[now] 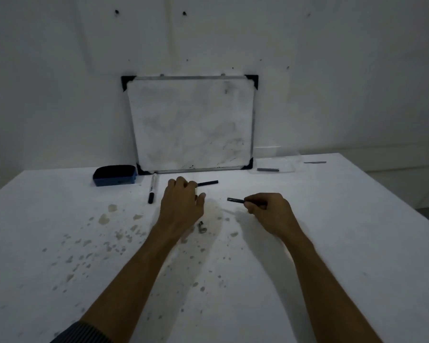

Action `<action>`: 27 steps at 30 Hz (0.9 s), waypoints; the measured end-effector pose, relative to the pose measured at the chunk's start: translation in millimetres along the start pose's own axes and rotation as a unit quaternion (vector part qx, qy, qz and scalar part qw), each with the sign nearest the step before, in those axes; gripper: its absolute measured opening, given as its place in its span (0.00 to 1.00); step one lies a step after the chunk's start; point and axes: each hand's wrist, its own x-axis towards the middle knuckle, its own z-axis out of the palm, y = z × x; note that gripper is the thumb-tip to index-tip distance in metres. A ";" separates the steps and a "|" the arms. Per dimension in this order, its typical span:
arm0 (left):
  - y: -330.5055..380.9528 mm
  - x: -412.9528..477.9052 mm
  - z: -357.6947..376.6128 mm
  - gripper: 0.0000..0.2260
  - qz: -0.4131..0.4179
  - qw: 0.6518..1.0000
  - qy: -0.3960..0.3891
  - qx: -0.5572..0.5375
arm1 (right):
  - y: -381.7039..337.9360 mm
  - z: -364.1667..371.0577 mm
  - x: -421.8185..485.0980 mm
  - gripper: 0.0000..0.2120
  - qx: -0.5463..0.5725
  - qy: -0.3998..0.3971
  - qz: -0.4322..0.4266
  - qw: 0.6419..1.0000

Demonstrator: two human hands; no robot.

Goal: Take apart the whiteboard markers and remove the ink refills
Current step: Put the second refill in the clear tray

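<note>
My left hand [181, 204] is closed around a dark stick-like marker part [208, 183] that pokes out to the right of its fingers, just above the table. A second dark stick [235, 200], an ink refill by its look, sits in my right hand [270, 210] and points left. An intact whiteboard marker [153, 188] with a white barrel and black cap lies left of my left hand. Between my wrists a small grey marker piece [201, 227] rests on the table.
A small whiteboard [191, 122] leans on the wall at the back of the stained white table [84, 243]. A dark blue eraser [115, 175] sits to its left. At the back right, a clear tray [275, 164] holds a dark refill [268, 170]; another stick [315, 162] lies beyond.
</note>
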 end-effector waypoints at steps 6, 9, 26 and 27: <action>62.3 47.8 48.1 0.19 0.054 0.985 -0.099 -0.127 | 18.5 -48.7 25.6 0.08 -0.009 0.129 0.011 0.991; 90.3 57.7 79.1 0.23 0.065 0.972 -0.146 -0.172 | 28.8 -70.2 51.9 0.08 -0.032 0.164 0.001 0.986; 92.7 68.1 132.4 0.18 0.115 0.977 -0.071 -0.167 | 62.2 -57.3 190.5 0.10 -0.207 0.130 0.007 0.970; 92.0 68.2 133.3 0.18 0.115 0.977 -0.070 -0.167 | 62.3 -56.3 189.3 0.11 -0.202 0.135 0.007 0.970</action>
